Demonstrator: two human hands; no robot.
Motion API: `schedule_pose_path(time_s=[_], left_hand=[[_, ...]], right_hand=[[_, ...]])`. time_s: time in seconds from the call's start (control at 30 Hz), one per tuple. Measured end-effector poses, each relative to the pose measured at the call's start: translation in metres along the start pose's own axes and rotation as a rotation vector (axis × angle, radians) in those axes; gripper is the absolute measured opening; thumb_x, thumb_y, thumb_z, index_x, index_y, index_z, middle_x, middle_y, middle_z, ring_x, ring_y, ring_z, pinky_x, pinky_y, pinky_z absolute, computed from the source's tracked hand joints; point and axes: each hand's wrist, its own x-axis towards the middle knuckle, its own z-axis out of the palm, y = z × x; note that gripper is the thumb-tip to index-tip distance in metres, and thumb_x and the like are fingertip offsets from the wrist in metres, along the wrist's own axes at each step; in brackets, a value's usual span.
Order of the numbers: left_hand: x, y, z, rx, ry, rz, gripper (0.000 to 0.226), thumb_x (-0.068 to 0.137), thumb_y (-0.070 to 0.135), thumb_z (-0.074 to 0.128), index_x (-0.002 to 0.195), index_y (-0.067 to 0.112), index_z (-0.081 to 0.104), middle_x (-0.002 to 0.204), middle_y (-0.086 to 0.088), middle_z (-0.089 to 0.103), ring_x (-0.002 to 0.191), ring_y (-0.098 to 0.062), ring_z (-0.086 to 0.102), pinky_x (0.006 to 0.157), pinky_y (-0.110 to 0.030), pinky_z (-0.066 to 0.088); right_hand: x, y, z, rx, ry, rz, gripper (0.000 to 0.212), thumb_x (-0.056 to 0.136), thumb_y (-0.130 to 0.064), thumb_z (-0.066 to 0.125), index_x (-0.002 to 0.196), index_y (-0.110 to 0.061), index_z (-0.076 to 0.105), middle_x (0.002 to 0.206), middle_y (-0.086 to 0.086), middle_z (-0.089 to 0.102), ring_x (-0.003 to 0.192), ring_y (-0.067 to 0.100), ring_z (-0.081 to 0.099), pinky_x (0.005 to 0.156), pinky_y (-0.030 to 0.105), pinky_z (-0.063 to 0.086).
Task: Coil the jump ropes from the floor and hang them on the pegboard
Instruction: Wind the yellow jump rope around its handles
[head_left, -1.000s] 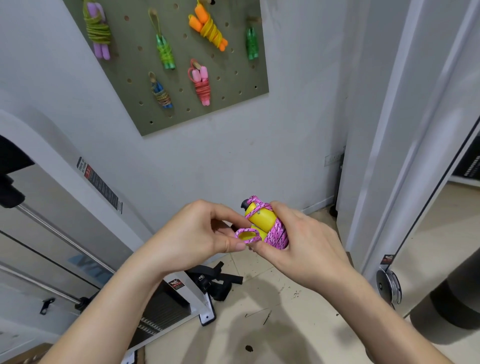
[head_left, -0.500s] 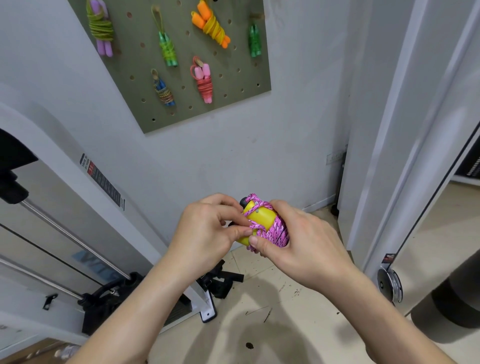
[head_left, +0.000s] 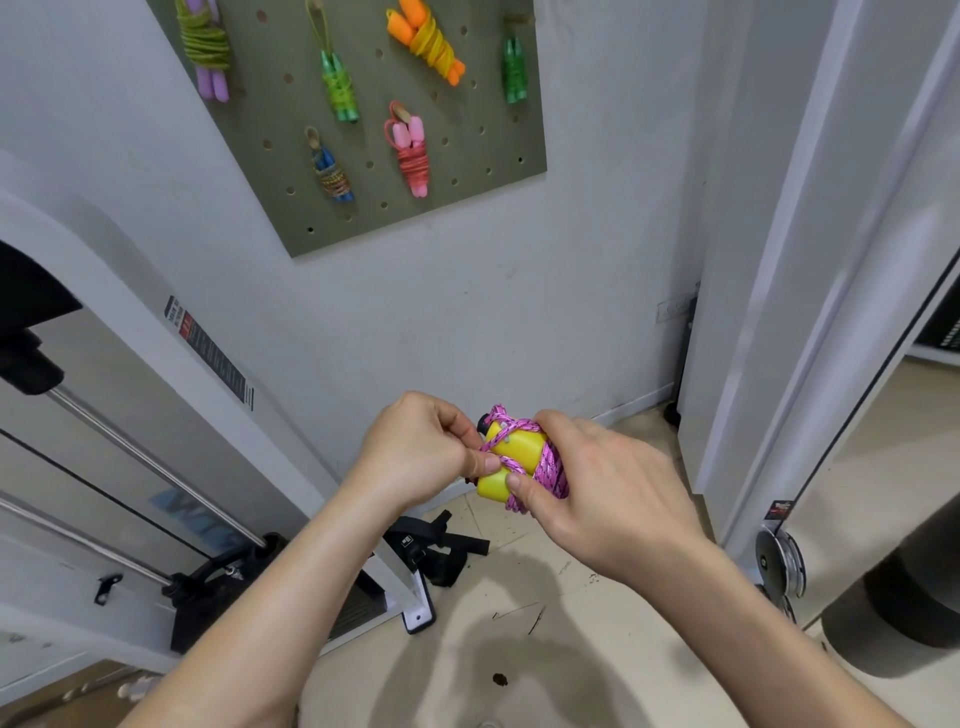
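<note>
Head view: left grip (head_left: 415, 449) pinches and right grip (head_left: 602, 488) clasps the coiled jump rope (head_left: 519, 448), hiding its far side.

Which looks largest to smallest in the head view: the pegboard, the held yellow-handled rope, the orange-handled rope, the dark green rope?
1. pegboard
2. held yellow-handled rope, only slightly ahead; it is nearer the camera, so its rank against the next is unsure
3. orange-handled rope
4. dark green rope, clearly smallest

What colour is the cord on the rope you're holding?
The cord is pink with pale flecks, seen in the head view.
</note>
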Motion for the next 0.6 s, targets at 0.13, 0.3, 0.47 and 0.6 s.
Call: schedule_pose_path(time_s=[0.13, 0.3, 0.47, 0.6], left_hand=[[0.002, -0.007, 0.007, 0.013, -0.046, -0.043, 0.012, 0.063, 0.022, 0.086, 0.065, 0.022, 0.075, 0.065, 0.005, 0.070, 0.070, -0.013, 0.064, 0.073, -0.030, 0.053], [-0.002, -0.011, -0.002, -0.441, -0.369, -0.169, 0.005, 0.082, 0.002, 0.067, 0.086, 0.002, 0.070, 0.074, -0.006, 0.066, 0.071, -0.013, 0.062, 0.070, -0.025, 0.056], [0.002, -0.023, -0.005, -0.599, -0.406, -0.300, 0.008, 0.085, 0.012, 0.067, 0.084, 0.004, 0.070, 0.073, -0.007, 0.063, 0.063, -0.009, 0.058, 0.064, -0.024, 0.057], [0.002, -0.029, -0.003, -0.403, -0.426, -0.263, 0.007, 0.084, 0.006, 0.068, 0.090, 0.005, 0.068, 0.077, -0.001, 0.065, 0.075, -0.009, 0.060, 0.068, -0.023, 0.055]], right_hand=[[-0.001, 0.001, 0.002, -0.031, -0.002, 0.000, 0.041, 0.088, -0.064, 0.038, 0.115, -0.034, 0.042, 0.104, -0.008, 0.060, 0.095, 0.020, 0.060, 0.068, 0.033, 0.044], [-0.001, 0.001, 0.005, -0.003, 0.008, 0.029, 0.040, 0.086, -0.066, 0.041, 0.110, -0.034, 0.042, 0.100, -0.009, 0.061, 0.093, 0.018, 0.060, 0.067, 0.033, 0.046], [-0.001, -0.004, 0.009, -0.024, 0.018, 0.032, 0.043, 0.084, -0.070, 0.040, 0.110, -0.036, 0.041, 0.100, -0.010, 0.059, 0.093, 0.016, 0.059, 0.063, 0.031, 0.040], [-0.002, -0.007, 0.012, -0.082, -0.010, 0.030, 0.048, 0.084, -0.072, 0.041, 0.113, -0.035, 0.042, 0.103, -0.009, 0.056, 0.096, 0.017, 0.057, 0.061, 0.030, 0.034]])
